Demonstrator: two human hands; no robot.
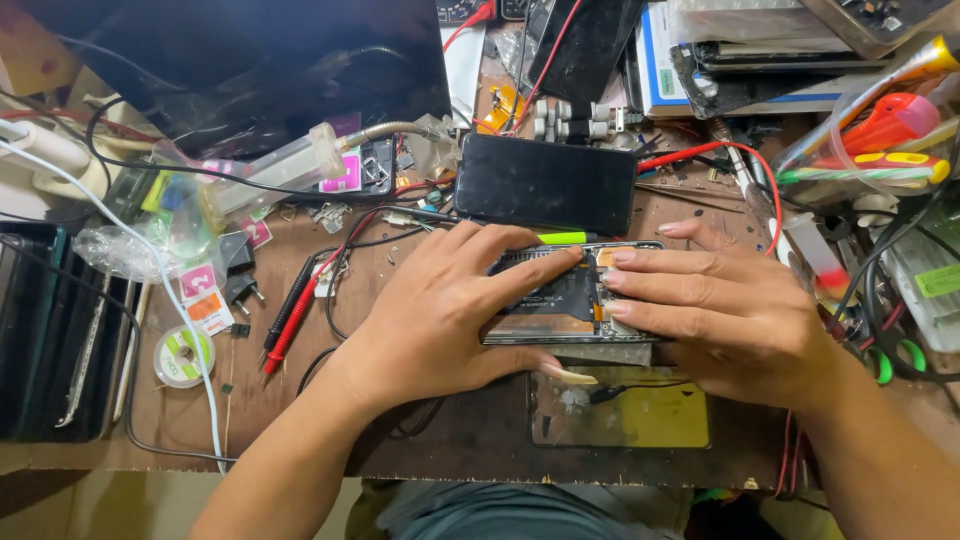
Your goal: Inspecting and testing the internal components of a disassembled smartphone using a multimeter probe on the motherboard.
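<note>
1. Head view. Opened phone (pixel 560 300): lay flat on the desk (pixel 400 400), back off, dark board and copper-coloured parts exposed, at centre between both hands.
2. Left hand (pixel 440 310): palm down over the phone's left half, fingers spread flat on the internals, thumb tucked along the near edge. Grip: pressing flat, not closed round anything.
3. Right hand (pixel 720 310): palm down on the phone's right end, fingertips meeting the left hand's near the middle. Grip: likewise flat and pressing, nothing enclosed.
4. Second phone (pixel 545 185): black, screen up, lay just beyond the opened one, touching or nearly so.
5. Yellow-green tool (pixel 565 238): thin, lay between the two phones, partly hidden by the fingers.
6. Glass panel (pixel 620 410): lay just in front of the opened phone, with a yellow patch and debris on it.
7. Red probe (pixel 300 310): lay left of the left hand, well apart from it.
8. Solder reel (pixel 183 356): far left, near a white cable (pixel 150 260).
9. Screwdrivers (pixel 880 140): bagged, far right.
10. Risk, as a judgement: uneven pressure from flat fingers could crack the panel beneath or crease a ribbon; bare skin on the board invites static or grease; the frame might slide onto the glass panel close in front.
</note>
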